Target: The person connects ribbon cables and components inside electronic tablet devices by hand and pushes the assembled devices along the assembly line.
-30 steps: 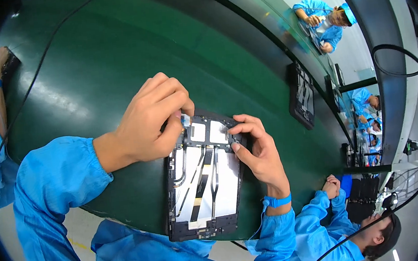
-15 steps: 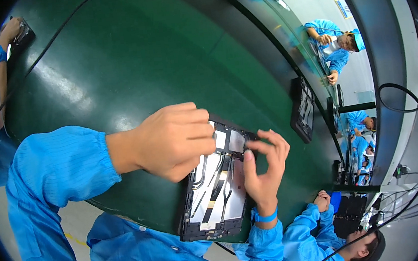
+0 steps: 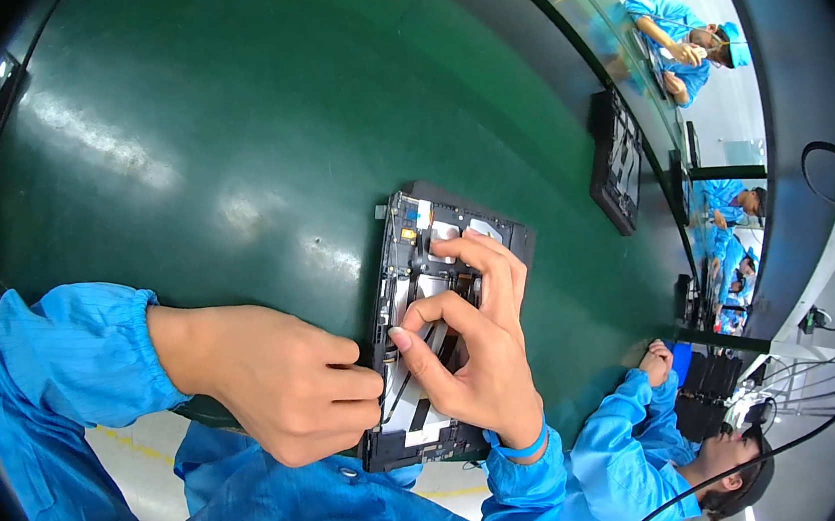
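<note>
An opened tablet-like device [image 3: 434,428] lies at a slant on the green table near its front edge. Its black frame surrounds silver plates and thin dark cables. My left hand [image 3: 293,381] is closed at the device's left edge, and whatever its curled fingers hold is hidden. Over the device's middle, my right hand [image 3: 476,345] bends thumb and forefinger together by the left rim. I cannot make out what lies between those two tips. The other right fingers reach across the upper inner plates. A blue band [image 3: 522,448] circles the right wrist.
Another opened black device [image 3: 618,166] sits at the far right of the green table [image 3: 254,126], beside a glass partition. A person in blue [image 3: 611,443] sits at my right. A dark cable [image 3: 27,67] crosses the upper left, and people work beyond the partition.
My left hand has moved down from the device's upper part to its left edge. The right hand has shifted left over the device, its thumb and forefinger now together. My view has shifted slightly.
</note>
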Demonstrator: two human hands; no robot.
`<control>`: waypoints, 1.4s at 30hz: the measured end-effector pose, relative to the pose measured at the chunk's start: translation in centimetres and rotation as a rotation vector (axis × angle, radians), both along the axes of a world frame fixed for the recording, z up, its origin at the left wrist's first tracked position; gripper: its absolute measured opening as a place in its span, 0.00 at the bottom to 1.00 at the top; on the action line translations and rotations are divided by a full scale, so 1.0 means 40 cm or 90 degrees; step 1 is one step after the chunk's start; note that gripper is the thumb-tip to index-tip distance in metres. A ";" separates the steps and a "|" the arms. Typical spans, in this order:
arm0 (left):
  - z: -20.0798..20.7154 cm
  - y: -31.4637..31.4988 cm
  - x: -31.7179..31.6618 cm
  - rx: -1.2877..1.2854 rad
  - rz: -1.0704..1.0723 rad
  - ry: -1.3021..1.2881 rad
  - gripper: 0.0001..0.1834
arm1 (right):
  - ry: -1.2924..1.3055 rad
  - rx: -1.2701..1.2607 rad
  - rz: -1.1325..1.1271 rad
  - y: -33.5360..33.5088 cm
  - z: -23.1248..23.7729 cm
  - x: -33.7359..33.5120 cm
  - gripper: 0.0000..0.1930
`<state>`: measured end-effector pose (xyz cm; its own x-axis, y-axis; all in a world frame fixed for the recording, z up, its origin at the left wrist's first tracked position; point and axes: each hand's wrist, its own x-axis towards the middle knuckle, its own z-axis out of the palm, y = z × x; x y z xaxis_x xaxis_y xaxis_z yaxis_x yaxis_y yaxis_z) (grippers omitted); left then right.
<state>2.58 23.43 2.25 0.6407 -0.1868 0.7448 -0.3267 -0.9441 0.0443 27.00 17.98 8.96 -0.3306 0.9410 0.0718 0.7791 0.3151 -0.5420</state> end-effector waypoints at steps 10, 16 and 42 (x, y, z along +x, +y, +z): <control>0.011 0.008 -0.002 -0.063 0.013 0.023 0.09 | 0.030 0.023 -0.027 0.018 -0.007 0.006 0.11; 0.005 0.003 -0.014 -0.041 0.016 0.080 0.14 | 0.018 0.010 -0.048 0.017 -0.015 -0.008 0.12; 0.010 0.057 -0.015 -0.036 0.107 0.073 0.16 | 0.051 0.069 0.058 0.042 -0.041 0.003 0.14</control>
